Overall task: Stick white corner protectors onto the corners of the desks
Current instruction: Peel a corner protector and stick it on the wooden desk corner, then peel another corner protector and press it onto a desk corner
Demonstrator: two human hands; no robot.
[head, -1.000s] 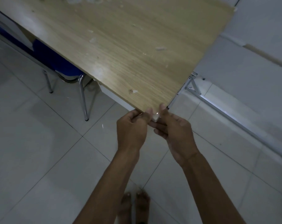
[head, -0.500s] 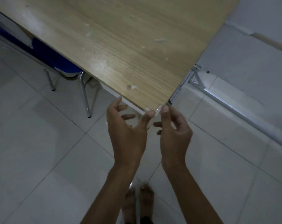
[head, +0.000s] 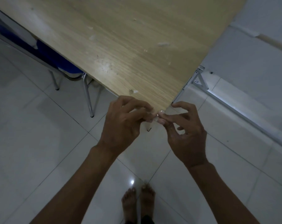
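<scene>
Head view: your two hands meet at the near corner of the wooden bench (head: 137,50), the corner pointing down toward you. Your left hand (head: 122,126) comes in from the left edge with fingers curled, thumb and forefinger pinched at the corner tip. Your right hand (head: 185,131) mirrors it from the right edge — thumb and forefinger pressed together at the same spot, the other fingers bent and spread, one fingertip touching the bench's right edge. Between the two pinches sits a small pale piece, the corner protector (head: 158,115), right at the corner tip; it is mostly hidden by your fingertips, so how fully it is seated on the corner cannot be told. A white bench leg (head: 148,126) shows just below your fingers. The benchtop carries a few pale flecks and scuffs. To the left, a blue chair (head: 56,62) with metal legs is tucked under the bench. Your bare feet (head: 138,202) stand on the white tiled floor (head: 40,151) — close together, directly below the corner.
</scene>
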